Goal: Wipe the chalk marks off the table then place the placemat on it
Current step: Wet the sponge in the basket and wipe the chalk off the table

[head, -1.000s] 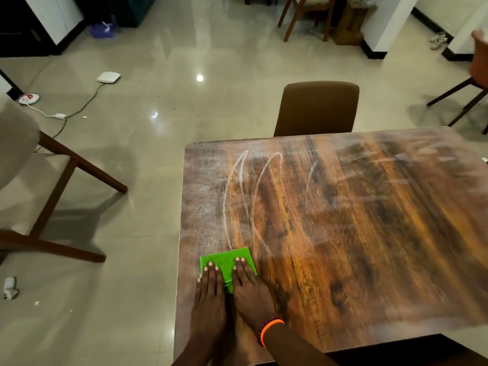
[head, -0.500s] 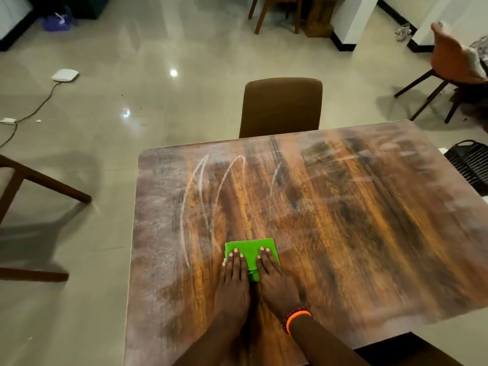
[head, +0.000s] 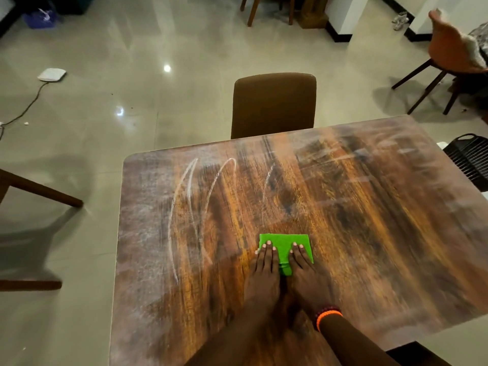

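Observation:
A folded green cloth [head: 282,245] lies flat on the wooden table [head: 369,233], near its middle. My left hand [head: 264,273] and my right hand [head: 303,273] press down on the cloth side by side, fingers flat and pointing away from me. An orange bead bracelet [head: 328,314] circles my right wrist. White chalk marks [head: 184,207] curve in long loops over the table's left part, left of the cloth. Fainter chalk smears [head: 343,157] cross the far right part. A dark slatted placemat [head: 470,159] shows past the table's right edge.
A brown chair [head: 273,104] is tucked at the table's far side. An orange chair [head: 449,56] stands at the far right, and another chair's wooden legs [head: 39,191] reach in from the left. A white device with a cable [head: 51,74] lies on the tiled floor.
Both hands have slid the green cloth to the right across the table, from near the left edge toward the middle. The chalk loops now lie to its left.

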